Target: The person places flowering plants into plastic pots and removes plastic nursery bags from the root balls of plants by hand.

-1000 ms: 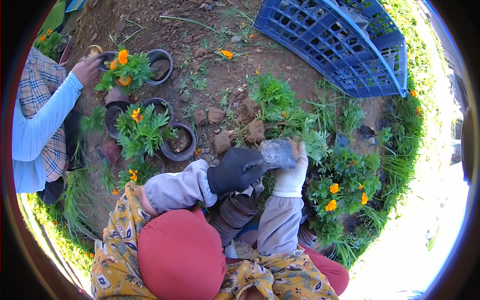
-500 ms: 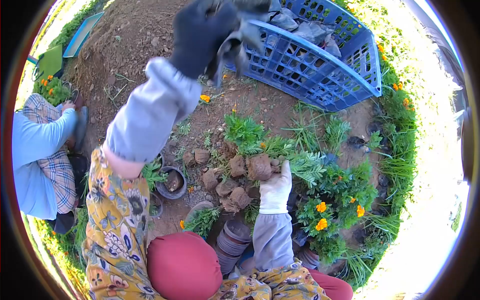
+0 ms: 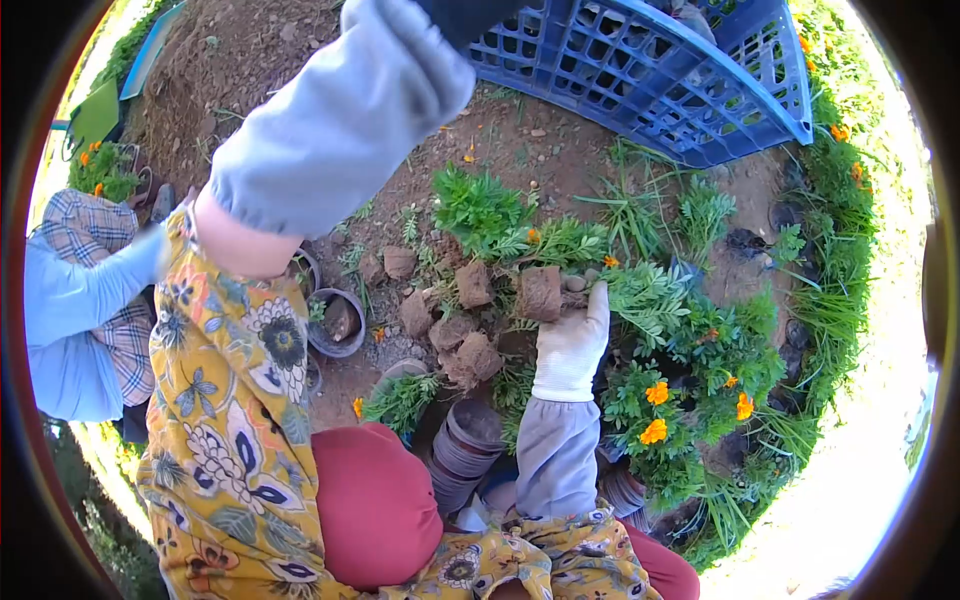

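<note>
My right hand [image 3: 570,350], in a white glove with soiled fingertips, is closed around the stem base of a marigold seedling [image 3: 645,295]. Its bare root ball [image 3: 539,293] points left and its leaves spread to the right. My left hand [image 3: 475,18], in a dark glove, reaches up to the top edge by the near side of a blue plastic crate [image 3: 640,75]. Its fingers are cut off by the frame, so whatever they hold is hidden. More root balls [image 3: 472,358] lie on the soil left of my right hand, beside leafy green plants [image 3: 482,210].
Stacked pots [image 3: 468,440] stand by my knee [image 3: 375,505]. A round pot [image 3: 336,322] sits to the left. Orange-flowered marigolds [image 3: 655,430] crowd the right side. A person in a light-blue top [image 3: 75,340] sits at the far left.
My left hand, which held crumpled dark plastic beside the crate, has moved up until its fingers left the view. My right hand still holds the seedling. The view has shifted slightly.
</note>
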A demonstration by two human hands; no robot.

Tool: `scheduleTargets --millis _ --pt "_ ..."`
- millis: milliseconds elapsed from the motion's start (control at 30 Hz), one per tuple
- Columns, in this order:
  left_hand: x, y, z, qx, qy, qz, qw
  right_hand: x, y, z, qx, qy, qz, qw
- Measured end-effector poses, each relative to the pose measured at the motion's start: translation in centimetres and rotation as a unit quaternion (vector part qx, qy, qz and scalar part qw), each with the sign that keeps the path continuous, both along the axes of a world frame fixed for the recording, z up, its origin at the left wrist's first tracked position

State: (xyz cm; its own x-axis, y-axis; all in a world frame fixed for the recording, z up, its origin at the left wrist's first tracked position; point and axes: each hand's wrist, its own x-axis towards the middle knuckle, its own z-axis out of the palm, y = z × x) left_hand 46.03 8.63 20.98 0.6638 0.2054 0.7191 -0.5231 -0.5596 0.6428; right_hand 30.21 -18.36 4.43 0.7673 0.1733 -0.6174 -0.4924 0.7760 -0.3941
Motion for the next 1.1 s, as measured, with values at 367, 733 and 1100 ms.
scheduleTargets --millis 367,733,1100 --pt "-23.2 -3.8 -14.7 -0.533 0.534 -0.053 0.654 -2.0 3.7 -3.9 0.359 -0.028 0.166 0.918" --pt "-21.3 -2.6 -22.3 -0.527 0.457 -0.088 0.711 -9.9 -1.7 0.1 -0.304 -0.002 -0.001 0.953" --pt "-23.7 -5.9 -22.1 -0.430 0.531 0.118 0.721 -5.9 -10.6 -4.9 -0.567 -0.070 0.036 0.820"
